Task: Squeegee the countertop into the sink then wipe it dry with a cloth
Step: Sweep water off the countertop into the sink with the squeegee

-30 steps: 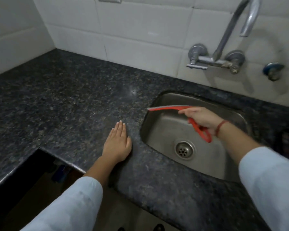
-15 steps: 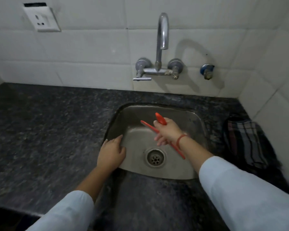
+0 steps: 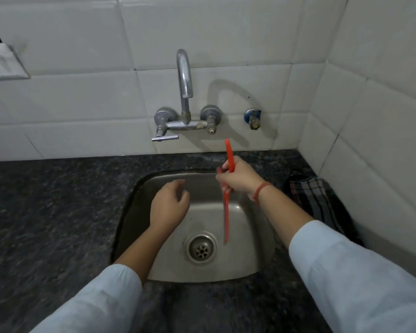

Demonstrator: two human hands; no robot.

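— Where do we have the squeegee (image 3: 226,212)?

— In our right hand (image 3: 238,179), held above the steel sink (image 3: 247,267). Our fingers are curled round its middle. It is red and thin, and we see it nearly edge-on. One short end pokes up past our knuckles toward the tiled wall (image 3: 82,97). The longer part hangs down over the basin, its tip just right of the drain (image 3: 200,248). We cannot tell whether it touches the steel.

— And our left hand (image 3: 169,205)?

— It holds nothing. It hovers over the left side of the basin, palm down, with the fingers loosely bent.

— The cloth?

— A dark checked cloth (image 3: 315,198) lies bunched on the speckled black countertop (image 3: 46,224), right of the sink, in the corner against the side wall and well apart from both hands.

— Anything else we see?

— A chrome mixer tap (image 3: 185,75) on the wall above the sink, a white socket plate (image 3: 3,63) at the far left, and a red thread band (image 3: 259,189) on our right wrist. Both sleeves are pale.
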